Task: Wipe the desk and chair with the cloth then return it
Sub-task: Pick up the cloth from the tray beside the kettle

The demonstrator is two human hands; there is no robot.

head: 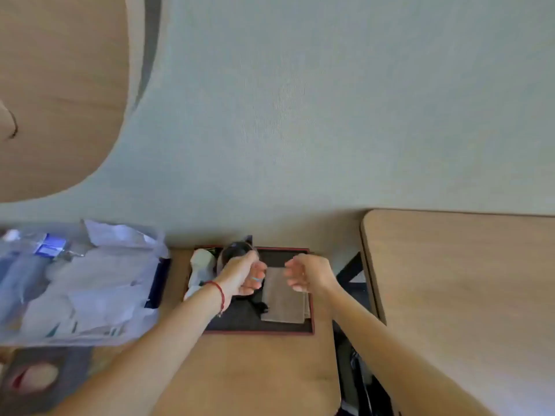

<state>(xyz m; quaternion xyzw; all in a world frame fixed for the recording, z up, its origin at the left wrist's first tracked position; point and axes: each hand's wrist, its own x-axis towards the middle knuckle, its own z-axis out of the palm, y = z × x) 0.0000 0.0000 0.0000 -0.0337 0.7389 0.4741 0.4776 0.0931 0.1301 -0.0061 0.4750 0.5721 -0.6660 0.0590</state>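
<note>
A folded grey-brown cloth (282, 298) lies flat on a black tray with a red rim (300, 332), against the wall. My left hand (241, 274) hovers over the tray's left half, fingers loosely curled, just left of the cloth; a red string circles its wrist. My right hand (309, 273) hangs above the cloth's far right corner with fingers spread and nothing in it. The wooden desk (465, 295) lies to the right. The tray rests on a lower wooden surface (258, 373). No chair is in view.
A dark rounded glass object (235, 250) and a white crumpled item (201, 265) sit at the tray's far left. A clear plastic bag of bottles and packets (75, 283) fills the left. A dark gap (354, 340) separates the low surface from the desk.
</note>
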